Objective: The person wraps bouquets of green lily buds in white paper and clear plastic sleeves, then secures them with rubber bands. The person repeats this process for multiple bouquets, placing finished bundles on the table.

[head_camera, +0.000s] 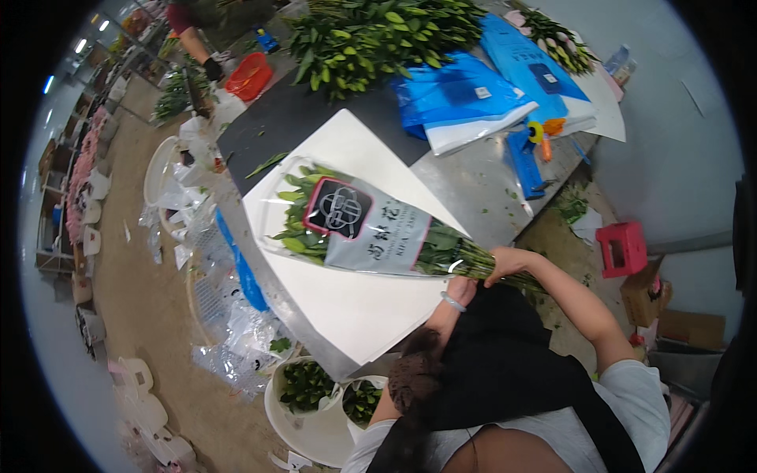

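Note:
A bouquet of green lily buds in a printed plastic sleeve (378, 227) lies across large white paper sheets (337, 301) on a metal table (467, 177). Its stems point towards me. My right hand (507, 264) is closed around the stems from the right, just below the sleeve. Under the stems, against the sleeve's lower end, is my left hand (460, 291), with a bangle at the wrist; its fingers are partly hidden, so its hold is unclear. Beneath the paper's upper part lies a black mat (266, 136).
Leafy bud stems (378, 41) are heaped at the back, beside blue plastic sleeves (467, 97). A blue tape dispenser (524, 162) stands near the right edge. Buckets of greenery (307, 384) and plastic waste (230, 331) are at the left. Another person's gloved hand (213, 69) is near a red basket (249, 77).

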The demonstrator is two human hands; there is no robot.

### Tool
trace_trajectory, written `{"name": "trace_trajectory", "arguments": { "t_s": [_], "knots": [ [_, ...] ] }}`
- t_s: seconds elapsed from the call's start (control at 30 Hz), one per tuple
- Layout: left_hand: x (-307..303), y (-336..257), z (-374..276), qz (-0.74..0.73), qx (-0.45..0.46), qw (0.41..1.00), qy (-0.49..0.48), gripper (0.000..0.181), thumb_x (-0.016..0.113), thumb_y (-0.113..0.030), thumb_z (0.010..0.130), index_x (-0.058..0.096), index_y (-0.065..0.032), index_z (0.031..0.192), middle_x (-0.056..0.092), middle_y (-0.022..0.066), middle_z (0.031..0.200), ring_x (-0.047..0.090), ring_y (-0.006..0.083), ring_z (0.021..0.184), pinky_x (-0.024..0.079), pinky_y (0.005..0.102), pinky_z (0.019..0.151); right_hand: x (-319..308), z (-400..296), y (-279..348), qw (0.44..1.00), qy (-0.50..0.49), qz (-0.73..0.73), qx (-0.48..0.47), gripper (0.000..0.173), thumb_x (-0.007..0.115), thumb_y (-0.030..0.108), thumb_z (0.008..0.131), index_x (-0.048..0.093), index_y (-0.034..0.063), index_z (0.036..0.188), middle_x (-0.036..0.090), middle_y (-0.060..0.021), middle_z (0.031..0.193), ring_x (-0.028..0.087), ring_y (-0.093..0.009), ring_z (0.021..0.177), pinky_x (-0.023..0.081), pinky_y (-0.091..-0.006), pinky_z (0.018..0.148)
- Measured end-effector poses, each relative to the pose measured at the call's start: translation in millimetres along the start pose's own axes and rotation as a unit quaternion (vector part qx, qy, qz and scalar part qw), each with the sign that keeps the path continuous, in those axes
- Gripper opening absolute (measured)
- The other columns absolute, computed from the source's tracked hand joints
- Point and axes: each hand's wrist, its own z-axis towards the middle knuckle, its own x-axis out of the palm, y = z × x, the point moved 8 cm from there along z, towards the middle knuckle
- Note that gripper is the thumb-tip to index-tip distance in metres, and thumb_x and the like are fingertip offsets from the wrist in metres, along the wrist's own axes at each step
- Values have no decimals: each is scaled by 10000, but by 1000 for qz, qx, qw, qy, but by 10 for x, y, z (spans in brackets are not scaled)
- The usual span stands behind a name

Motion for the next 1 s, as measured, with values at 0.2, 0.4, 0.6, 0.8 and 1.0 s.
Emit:
{"name": "trace_trajectory", "arguments": {
  "t_s": [0.2,0.4,0.6,0.8,1.0],
  "knots": [
    [-74,-185,-226,434,77,898,-11,296,586,-167,787,527,-35,1046,552,76,1053,509,178,972,397,309,843,215,-248,-124,947,-234,-161,151,391,683,284,522,615,27,808,610,-186,781,591,-320,734,477,-397,656],
    [906,-336,-796,660,-119,707,225,228,600,-187,779,577,-29,942,587,109,860,552,205,828,426,312,752,102,-626,-15,938,-263,-176,144,350,649,302,548,610,76,814,609,-158,796,577,-342,767,470,-425,680],
    [2643,-344,-512,840,255,419,234,612,683,-112,606,404,9,1138,475,158,1069,409,308,1083,327,379,910,-358,-1063,-296,922,-291,-240,89,321,662,333,548,609,99,761,611,-136,743,586,-326,723,469,-422,630],
    [2324,165,449,904,244,317,150,172,502,-50,622,478,-31,791,531,140,810,514,274,829,382,360,748,-966,-1165,-500,931,-203,-284,109,282,617,275,558,637,40,712,601,-186,704,599,-333,700,488,-404,647],
    [2197,347,984,926,201,269,172,172,568,-133,591,471,-42,699,551,119,627,556,275,631,410,343,640,-1287,-1031,-823,947,-178,-256,74,347,652,279,591,614,16,814,602,-194,814,583,-334,805,472,-412,689]
  ]
}}
